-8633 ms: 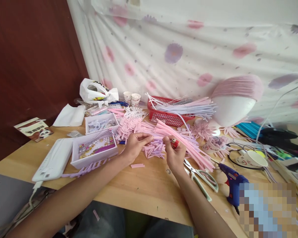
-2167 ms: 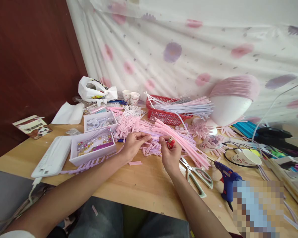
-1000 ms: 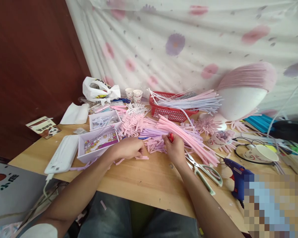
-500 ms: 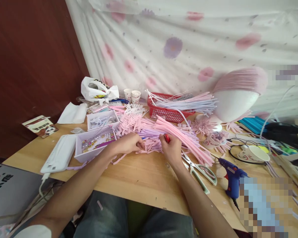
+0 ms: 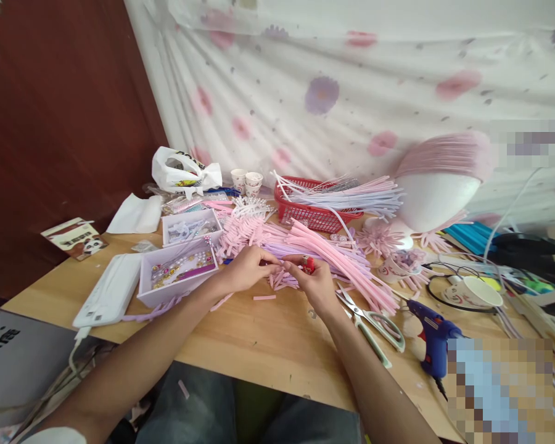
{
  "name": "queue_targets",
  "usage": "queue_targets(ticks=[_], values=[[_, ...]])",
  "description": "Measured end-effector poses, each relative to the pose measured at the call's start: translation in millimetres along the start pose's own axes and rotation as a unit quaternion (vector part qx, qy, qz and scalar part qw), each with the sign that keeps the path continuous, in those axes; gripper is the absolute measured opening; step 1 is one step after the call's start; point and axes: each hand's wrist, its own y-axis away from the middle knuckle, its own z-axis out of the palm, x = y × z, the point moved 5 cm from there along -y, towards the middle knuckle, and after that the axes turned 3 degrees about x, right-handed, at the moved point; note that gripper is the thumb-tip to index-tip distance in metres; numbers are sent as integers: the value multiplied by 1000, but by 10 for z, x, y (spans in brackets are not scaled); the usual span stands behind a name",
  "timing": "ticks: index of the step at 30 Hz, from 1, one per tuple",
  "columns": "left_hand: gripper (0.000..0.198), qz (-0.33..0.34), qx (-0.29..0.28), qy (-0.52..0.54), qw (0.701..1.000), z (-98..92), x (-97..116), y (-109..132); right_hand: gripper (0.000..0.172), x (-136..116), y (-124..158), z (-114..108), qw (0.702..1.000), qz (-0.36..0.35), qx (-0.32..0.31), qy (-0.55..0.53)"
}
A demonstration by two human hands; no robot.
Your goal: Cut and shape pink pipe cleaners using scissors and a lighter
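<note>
My left hand (image 5: 248, 269) and my right hand (image 5: 315, 283) meet over a heap of short pink foam strips (image 5: 282, 280) on the wooden table (image 5: 268, 339). The left hand's fingers are pinched on a short pink strip. A small red lighter (image 5: 309, 264) is gripped in the closed right hand, whose fingertips also touch the strip. One loose pink strip (image 5: 264, 298) lies on the table just below the hands. Long pink and lilac foam sticks (image 5: 346, 259) fan out behind the hands.
Scissors (image 5: 372, 324) and a blue glue gun (image 5: 432, 336) lie right of my right hand. White trays of beads (image 5: 178, 271) and a white box (image 5: 108, 299) sit left. A red basket (image 5: 312, 209), paper cups (image 5: 247, 180) and a white foam dome (image 5: 437, 194) stand behind.
Both hands dipped into the strip heap about a second ago; they have lifted again and come together with a short strip. The camera shifted a little.
</note>
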Motion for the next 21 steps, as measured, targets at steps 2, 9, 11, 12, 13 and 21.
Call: queue_targets(ticks=[2, 9, 11, 12, 13, 21], values=[[21, 13, 39, 6, 999, 29, 15, 0, 23, 24, -6, 7, 1000, 13, 1, -25], [29, 51, 170, 97, 979, 8, 41, 52, 34, 85, -41, -140, 981, 50, 133, -135], [21, 56, 183, 138, 972, 14, 31, 55, 37, 77, -35, -133, 977, 58, 132, -155], [19, 55, 186, 155, 969, 22, 21, 54, 38, 70, -30, -126, 977, 58, 129, -158], [19, 51, 189, 171, 966, 31, 8, 50, 38, 63, -24, -117, 978, 58, 125, -158], [26, -56, 267, 322, 907, 56, -145, 42, 45, 46, 16, -94, 979, 44, 121, -161]])
